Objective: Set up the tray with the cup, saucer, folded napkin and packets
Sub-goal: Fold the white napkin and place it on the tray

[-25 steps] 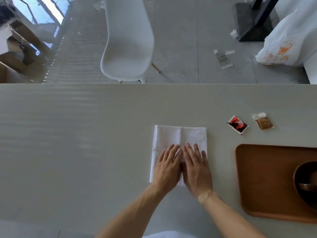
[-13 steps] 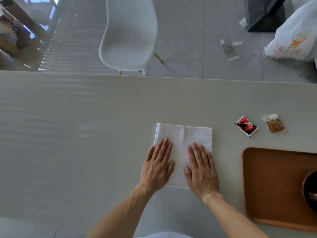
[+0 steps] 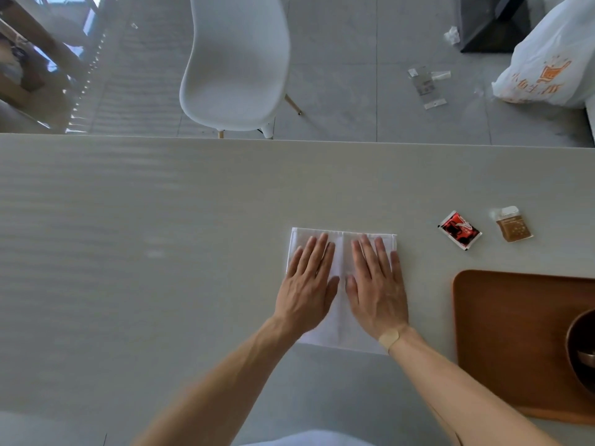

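Pressing down with both palms, I have the white folded cloth napkin point(image 3: 341, 284) pinned flat on the pale grey table point(image 3: 161, 236), just short of the middle at about six o'clock from the table's centre. My left hand point(image 3: 307, 289) lies on the napkin's left half with fingers straight and released, gripping nothing; my right hand point(image 3: 375, 289) lies on the right half the same way, a tan plaster on its wrist. A crease runs between them toward twelve o'clock.

What could go wrong, as I judge it: if I lift one palm before the other, the cloth may spring open along that crease, and the fold would need redoing. Sliding my hands instead of raising them could drag the napkin askew. Carrying it toward three o'clock, I could brush the packets and scatter them.

Counting from the left: one white moulded chair point(image 3: 236, 59) beyond the table's far edge at twelve o'clock; one napkin; two hands; two packets, namely one red and black sachet point(image 3: 459, 230) and one brown sachet with a clear top point(image 3: 512, 228), both at about two o'clock from the napkin, near each other but apart; one brown wooden tray point(image 3: 502, 333) at three o'clock, well clear of the napkin; one dark round bowl-like vessel point(image 3: 579, 346) on the tray, cut off by the frame, so I cannot tell whether it is the cup or the saucer. One white plastic bag point(image 3: 547, 59) sits on the floor.
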A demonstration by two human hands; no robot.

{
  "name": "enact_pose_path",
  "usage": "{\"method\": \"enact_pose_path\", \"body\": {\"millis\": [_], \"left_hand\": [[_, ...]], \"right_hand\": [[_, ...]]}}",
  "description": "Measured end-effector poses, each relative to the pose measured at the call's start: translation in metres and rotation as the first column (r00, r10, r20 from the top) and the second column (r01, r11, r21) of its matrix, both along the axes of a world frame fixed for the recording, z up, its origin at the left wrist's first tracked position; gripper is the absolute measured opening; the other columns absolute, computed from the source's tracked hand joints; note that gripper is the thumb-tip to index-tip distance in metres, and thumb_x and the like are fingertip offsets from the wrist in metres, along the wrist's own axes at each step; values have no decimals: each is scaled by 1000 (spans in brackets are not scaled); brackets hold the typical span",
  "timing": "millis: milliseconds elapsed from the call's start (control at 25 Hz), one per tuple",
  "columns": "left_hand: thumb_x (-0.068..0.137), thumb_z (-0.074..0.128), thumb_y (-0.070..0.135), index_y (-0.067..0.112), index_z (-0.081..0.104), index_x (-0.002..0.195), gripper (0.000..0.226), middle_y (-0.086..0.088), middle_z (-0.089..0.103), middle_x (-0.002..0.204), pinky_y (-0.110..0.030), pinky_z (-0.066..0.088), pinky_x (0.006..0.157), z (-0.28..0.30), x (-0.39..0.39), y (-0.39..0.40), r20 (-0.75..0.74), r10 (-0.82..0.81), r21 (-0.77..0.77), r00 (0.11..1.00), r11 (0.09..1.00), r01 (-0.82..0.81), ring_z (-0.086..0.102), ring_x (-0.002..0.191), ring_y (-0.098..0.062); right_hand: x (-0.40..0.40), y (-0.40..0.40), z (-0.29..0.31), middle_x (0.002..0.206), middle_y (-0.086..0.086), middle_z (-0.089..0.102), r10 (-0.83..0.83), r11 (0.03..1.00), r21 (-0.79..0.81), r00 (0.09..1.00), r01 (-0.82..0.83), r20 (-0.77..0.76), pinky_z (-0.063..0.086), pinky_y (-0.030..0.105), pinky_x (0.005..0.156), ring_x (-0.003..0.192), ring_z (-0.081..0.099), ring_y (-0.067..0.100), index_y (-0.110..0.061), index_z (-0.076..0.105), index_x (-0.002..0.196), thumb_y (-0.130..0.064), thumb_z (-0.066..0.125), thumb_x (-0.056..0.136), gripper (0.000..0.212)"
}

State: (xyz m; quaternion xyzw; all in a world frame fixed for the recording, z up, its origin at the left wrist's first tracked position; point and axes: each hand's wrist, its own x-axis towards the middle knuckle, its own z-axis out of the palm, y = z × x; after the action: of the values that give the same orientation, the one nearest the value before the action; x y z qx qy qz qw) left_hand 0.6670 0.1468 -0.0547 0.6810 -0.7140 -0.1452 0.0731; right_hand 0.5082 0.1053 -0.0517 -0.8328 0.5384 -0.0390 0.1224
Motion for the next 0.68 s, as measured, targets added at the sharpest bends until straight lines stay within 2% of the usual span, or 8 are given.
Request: {"method": "enact_pose_path", "body": {"millis": [120,200,280,440,600,680], "left_hand": [[105,33,33,8,23,153,56,-11,16,163,-45,19,121,-4,-5,-32,10,-54,9,998,999,54,9,151,-24],[105,33,37,10,21,154,57,-10,13,163,-44,20,120,-12,-1,-38,39,-66,39,997,997,64,8,151,-23],[104,31,43,10,17,155,62,-9,10,163,-43,17,122,-18,8,-36,80,-68,39,994,997,65,6,151,-22],[101,22,51,11,8,156,70,-9,4,164,-38,6,123,-20,41,-31,153,113,57,982,991,-123,2,151,-21],[100,14,53,15,-6,154,70,-5,-8,164,-39,0,123,-16,47,-32,161,95,127,982,985,-116,-6,151,-19],[100,13,53,15,-8,154,69,-3,-11,163,-41,-1,123,-10,46,-33,165,97,135,981,983,-120,-8,151,-19]], "right_hand": [[8,-26,-5,160,8,21,9,999,51,1000,-8,-20,11,50,120,148,14,30,-11,24,151,-29,41,99,58],[4,-31,-14,161,7,16,-3,997,78,999,7,-52,9,48,121,149,9,27,-13,20,152,-32,39,100,60],[-2,-32,-21,162,5,11,17,998,60,996,-12,-83,8,47,121,150,5,25,-17,15,154,-41,30,99,62],[-15,-36,-26,163,4,1,-79,995,55,992,85,-94,4,49,121,150,-1,26,-20,5,154,-53,25,95,71],[-16,-38,-20,163,4,-6,-107,988,94,984,121,-146,4,53,121,150,-5,29,-18,-2,154,-54,19,94,73],[-14,-39,-13,162,3,-14,-93,985,130,979,118,-184,0,56,120,149,-13,29,-19,-10,153,-57,13,94,73]]}}
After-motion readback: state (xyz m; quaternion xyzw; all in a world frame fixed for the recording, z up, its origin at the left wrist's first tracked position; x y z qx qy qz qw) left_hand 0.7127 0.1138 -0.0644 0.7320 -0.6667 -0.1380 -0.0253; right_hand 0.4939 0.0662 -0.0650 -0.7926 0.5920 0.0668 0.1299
